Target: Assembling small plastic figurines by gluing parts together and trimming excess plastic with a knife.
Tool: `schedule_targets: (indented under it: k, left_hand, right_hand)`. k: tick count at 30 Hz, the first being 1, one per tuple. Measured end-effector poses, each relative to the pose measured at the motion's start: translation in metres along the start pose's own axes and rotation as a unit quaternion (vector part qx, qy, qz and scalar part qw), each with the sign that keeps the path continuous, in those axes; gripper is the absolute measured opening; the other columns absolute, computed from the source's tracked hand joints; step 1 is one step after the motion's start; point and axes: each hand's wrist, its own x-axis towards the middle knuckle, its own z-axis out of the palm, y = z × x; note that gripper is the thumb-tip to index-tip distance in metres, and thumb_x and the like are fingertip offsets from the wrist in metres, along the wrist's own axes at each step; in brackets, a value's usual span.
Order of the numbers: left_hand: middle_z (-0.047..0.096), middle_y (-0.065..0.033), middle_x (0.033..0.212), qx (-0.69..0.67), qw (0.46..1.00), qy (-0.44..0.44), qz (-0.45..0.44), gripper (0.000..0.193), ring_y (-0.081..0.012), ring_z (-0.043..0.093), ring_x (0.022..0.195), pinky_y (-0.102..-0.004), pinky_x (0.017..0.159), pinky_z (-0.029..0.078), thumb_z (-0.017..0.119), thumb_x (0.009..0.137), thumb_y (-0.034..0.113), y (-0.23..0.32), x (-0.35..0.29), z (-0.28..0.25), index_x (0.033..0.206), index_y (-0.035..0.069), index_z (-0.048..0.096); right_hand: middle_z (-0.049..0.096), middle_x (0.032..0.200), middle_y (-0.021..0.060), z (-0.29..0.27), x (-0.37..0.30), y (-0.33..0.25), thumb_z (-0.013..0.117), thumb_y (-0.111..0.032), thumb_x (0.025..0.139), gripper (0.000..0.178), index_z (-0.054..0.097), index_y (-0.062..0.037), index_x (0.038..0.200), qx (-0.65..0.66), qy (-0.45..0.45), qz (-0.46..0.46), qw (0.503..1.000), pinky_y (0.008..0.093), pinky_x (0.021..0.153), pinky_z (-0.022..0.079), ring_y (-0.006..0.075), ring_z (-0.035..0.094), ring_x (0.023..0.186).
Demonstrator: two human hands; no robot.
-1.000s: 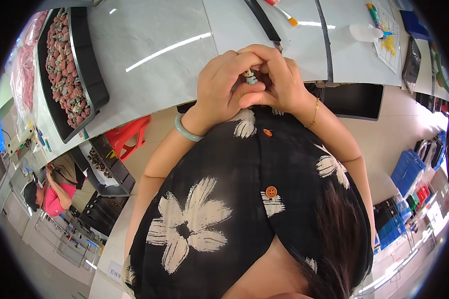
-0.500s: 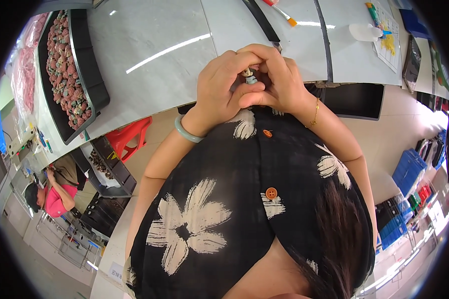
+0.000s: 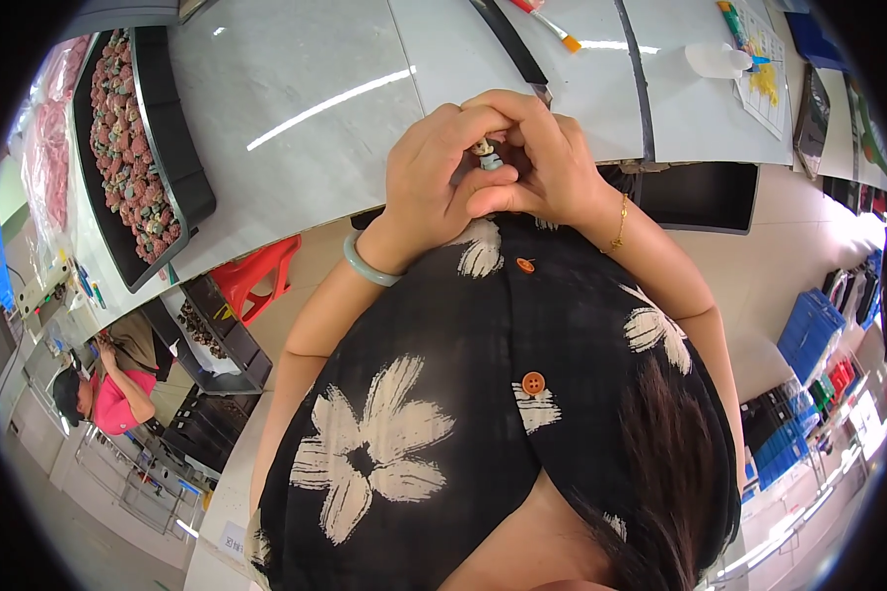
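Note:
A small painted figurine (image 3: 490, 158), pale blue in its lower part, is held between my two hands just above the table's near edge. My left hand (image 3: 434, 167) curls around it from the left, thumb bent in below it. From the other side my right hand (image 3: 547, 158) closes on it, with the fingertips of both hands meeting above and the thumbs meeting below. Most of the figurine's upper part is hidden by my fingers. Just beyond my hands lies a dark flat blade-like tool (image 3: 511, 44) with a metal tip.
A black tray (image 3: 182, 148) of small pink figurines stands at the left. A red-handled brush (image 3: 562, 37), a white bottle (image 3: 716, 61) and a yellow-stained sheet (image 3: 764, 94) lie farther right. A black drawer (image 3: 700, 197) sits below the edge; a person in pink (image 3: 123, 402) works at far left.
My hands stay closed around the figurine, with only a slight shift. The figurine has tilted or turned a little between my fingers.

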Motion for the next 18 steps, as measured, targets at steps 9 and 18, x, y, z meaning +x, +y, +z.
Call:
schedule_targets:
  k: [9,18]
  left_hand:
    - [0.056,-0.0062,0.081,-0.066,0.996,-0.034,-0.046,0.028,-0.0156,0.051,0.061,-0.0254,0.051,0.040,0.063,0.073,0.015,-0.003,0.002,-0.008,0.098,0.005,0.054]
    - [0.050,-0.0035,0.076,-0.510,0.836,0.028,-0.202,0.046,-0.0109,0.047,0.050,-0.0245,0.054,0.035,0.059,0.078,0.042,0.003,0.028,-0.062,0.108,0.010,0.044]
  right_hand:
    - [0.055,0.073,0.0041,-0.002,0.004,0.000,0.066,-0.052,0.063,0.081,0.039,0.0067,0.113,0.004,-0.001,0.009,1.000,0.0191,0.045,0.038,0.0086,0.046,0.053]
    - [0.049,0.060,0.0031,0.010,0.016,0.002,0.042,-0.046,0.087,0.059,0.039,0.0052,0.115,-0.069,0.026,-0.039,0.997,0.0238,0.044,0.035,0.0119,0.041,0.047]
